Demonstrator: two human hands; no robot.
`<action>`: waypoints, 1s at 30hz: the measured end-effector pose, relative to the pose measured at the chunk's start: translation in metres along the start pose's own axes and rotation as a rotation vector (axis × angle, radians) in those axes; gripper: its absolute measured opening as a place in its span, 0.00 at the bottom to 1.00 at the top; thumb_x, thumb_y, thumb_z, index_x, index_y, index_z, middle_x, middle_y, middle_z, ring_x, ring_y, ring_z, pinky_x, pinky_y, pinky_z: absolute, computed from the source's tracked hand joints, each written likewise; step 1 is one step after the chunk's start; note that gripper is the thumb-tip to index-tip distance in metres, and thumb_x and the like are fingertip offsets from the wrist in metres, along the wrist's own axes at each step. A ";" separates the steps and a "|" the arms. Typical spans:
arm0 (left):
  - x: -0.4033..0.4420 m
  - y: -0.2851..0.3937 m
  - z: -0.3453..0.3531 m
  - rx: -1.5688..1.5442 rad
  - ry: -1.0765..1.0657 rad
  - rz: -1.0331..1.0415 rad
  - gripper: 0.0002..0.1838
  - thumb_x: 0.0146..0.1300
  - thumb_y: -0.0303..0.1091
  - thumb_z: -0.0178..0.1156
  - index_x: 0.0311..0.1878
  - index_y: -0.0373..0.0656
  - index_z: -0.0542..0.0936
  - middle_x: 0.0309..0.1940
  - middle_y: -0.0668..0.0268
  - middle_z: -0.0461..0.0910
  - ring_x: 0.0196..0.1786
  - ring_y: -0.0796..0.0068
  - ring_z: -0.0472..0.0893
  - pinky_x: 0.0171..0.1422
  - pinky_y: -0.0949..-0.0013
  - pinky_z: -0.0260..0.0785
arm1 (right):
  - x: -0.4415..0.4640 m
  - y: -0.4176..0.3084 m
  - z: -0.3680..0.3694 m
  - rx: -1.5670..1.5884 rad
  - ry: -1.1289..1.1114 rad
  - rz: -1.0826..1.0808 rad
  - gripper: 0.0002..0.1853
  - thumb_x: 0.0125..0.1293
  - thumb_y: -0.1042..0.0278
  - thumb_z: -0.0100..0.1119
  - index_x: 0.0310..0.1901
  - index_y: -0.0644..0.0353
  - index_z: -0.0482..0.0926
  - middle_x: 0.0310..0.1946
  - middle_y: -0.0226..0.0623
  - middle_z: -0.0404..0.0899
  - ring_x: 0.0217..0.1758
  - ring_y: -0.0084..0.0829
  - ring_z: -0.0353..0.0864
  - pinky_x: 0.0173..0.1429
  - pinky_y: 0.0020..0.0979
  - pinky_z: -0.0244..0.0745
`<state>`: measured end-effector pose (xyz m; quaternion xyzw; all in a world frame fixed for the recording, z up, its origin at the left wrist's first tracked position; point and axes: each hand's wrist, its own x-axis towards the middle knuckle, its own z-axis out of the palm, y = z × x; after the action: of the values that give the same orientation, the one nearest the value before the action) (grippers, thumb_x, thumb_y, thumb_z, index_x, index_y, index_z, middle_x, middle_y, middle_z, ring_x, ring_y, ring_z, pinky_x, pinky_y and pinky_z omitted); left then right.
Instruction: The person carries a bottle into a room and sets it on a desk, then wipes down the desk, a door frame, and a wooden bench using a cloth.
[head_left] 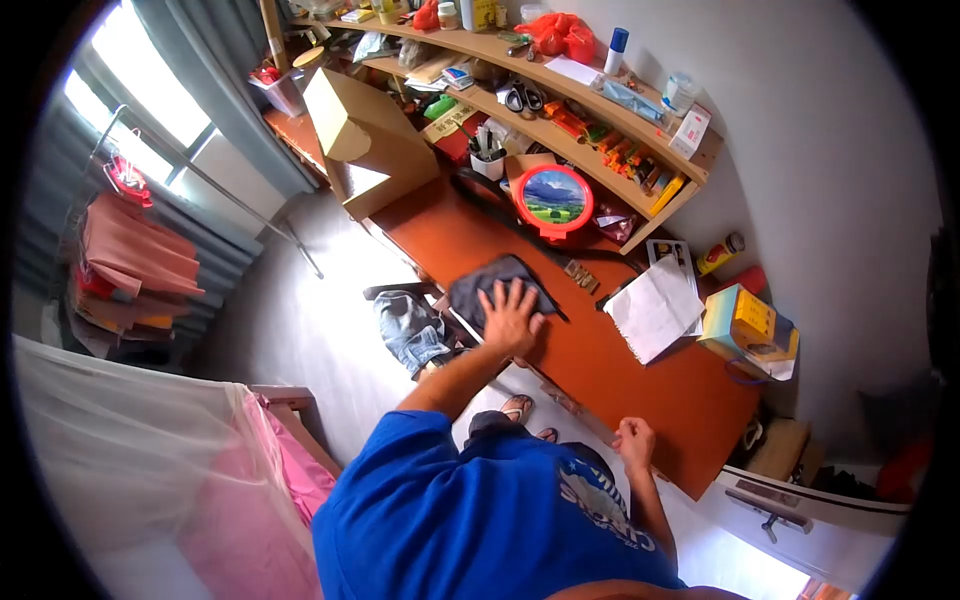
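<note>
Dark folded cloth (466, 294): lying flat on the reddish-brown surface (650, 395), along its front edge, partly covered by the left hand; whether it is plain cloth or a soft pouch cannot be told.
Left grip: the left hand (512, 318) rests palm down on the cloth, fingers fanned wide apart; it touches the top and is not closed around anything.
Right grip: the right hand (635, 442) is by the front edge, farther right, well apart from the cloth, fingers curled in; whether anything sits inside cannot be told.
Behind the cloth: a black strap (500, 213) curves over the surface, near a red-rimmed round frame (556, 198) with a landscape picture.
Right of the cloth: a white notepad (650, 315), then a yellow-and-blue box (755, 335).
Far left end: a tall cardboard box (395, 150).
Along the back: a two-tier wooden shelf (706, 158), crowded with small goods.
Beside the front edge: blue jeans (408, 325), hanging below the surface.
Lower left: pink bedding (300, 450) and white netting (120, 420).
</note>
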<state>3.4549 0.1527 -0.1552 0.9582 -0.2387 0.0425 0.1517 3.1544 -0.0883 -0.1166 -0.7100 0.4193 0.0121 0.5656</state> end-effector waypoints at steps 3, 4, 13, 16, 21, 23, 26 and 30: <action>0.051 -0.072 -0.018 0.049 0.017 -0.240 0.35 0.74 0.59 0.50 0.79 0.55 0.67 0.82 0.52 0.55 0.83 0.33 0.46 0.76 0.15 0.30 | -0.006 0.007 0.005 0.017 -0.013 -0.023 0.09 0.75 0.68 0.58 0.47 0.66 0.80 0.29 0.37 0.81 0.20 0.23 0.78 0.22 0.25 0.72; 0.065 -0.097 -0.017 0.077 0.008 -0.309 0.35 0.74 0.61 0.47 0.79 0.55 0.65 0.83 0.52 0.53 0.83 0.31 0.45 0.74 0.13 0.30 | -0.009 0.005 0.005 -0.017 -0.023 -0.043 0.09 0.75 0.68 0.58 0.47 0.65 0.80 0.30 0.37 0.82 0.21 0.23 0.79 0.22 0.25 0.73; 0.073 -0.080 0.001 0.145 -0.075 -0.393 0.45 0.72 0.70 0.42 0.83 0.49 0.56 0.85 0.47 0.44 0.83 0.27 0.39 0.69 0.08 0.26 | -0.019 0.007 -0.016 -0.084 -0.071 -0.128 0.08 0.76 0.69 0.58 0.48 0.65 0.80 0.30 0.36 0.82 0.22 0.22 0.79 0.23 0.24 0.73; 0.034 -0.016 0.015 0.136 -0.062 -0.288 0.46 0.73 0.71 0.41 0.83 0.49 0.56 0.84 0.46 0.43 0.83 0.27 0.38 0.69 0.08 0.27 | -0.025 0.005 -0.030 -0.069 -0.105 -0.153 0.10 0.74 0.68 0.60 0.48 0.67 0.81 0.29 0.37 0.83 0.22 0.24 0.81 0.24 0.26 0.76; -0.046 0.120 0.031 0.069 -0.081 -0.135 0.47 0.70 0.72 0.45 0.83 0.50 0.59 0.84 0.46 0.44 0.83 0.27 0.38 0.69 0.08 0.28 | -0.036 0.016 -0.078 -0.075 -0.137 -0.261 0.11 0.74 0.68 0.61 0.50 0.68 0.80 0.30 0.40 0.85 0.22 0.25 0.82 0.25 0.27 0.76; -0.083 0.186 0.023 0.101 -0.160 -0.044 0.46 0.71 0.72 0.43 0.83 0.51 0.58 0.84 0.48 0.45 0.83 0.29 0.39 0.70 0.09 0.32 | -0.045 0.025 -0.106 -0.102 -0.117 -0.279 0.12 0.74 0.68 0.60 0.51 0.68 0.80 0.31 0.41 0.85 0.22 0.25 0.82 0.26 0.27 0.75; -0.135 0.276 0.037 0.046 -0.297 0.163 0.47 0.69 0.74 0.44 0.82 0.52 0.60 0.85 0.51 0.45 0.84 0.31 0.39 0.70 0.09 0.32 | -0.040 0.066 -0.151 -0.102 -0.046 -0.282 0.13 0.76 0.68 0.58 0.56 0.66 0.77 0.34 0.41 0.85 0.24 0.26 0.81 0.27 0.27 0.76; -0.181 0.353 0.046 -0.068 -0.490 0.577 0.44 0.72 0.67 0.47 0.82 0.48 0.61 0.85 0.50 0.46 0.85 0.37 0.37 0.77 0.18 0.31 | -0.037 0.092 -0.190 -0.502 0.212 -0.485 0.18 0.76 0.66 0.57 0.62 0.65 0.75 0.42 0.49 0.85 0.40 0.44 0.86 0.48 0.39 0.81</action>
<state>3.1294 -0.0777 -0.1312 0.8278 -0.5291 -0.1549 0.1036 2.9878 -0.2224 -0.1031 -0.9028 0.2789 -0.0936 0.3136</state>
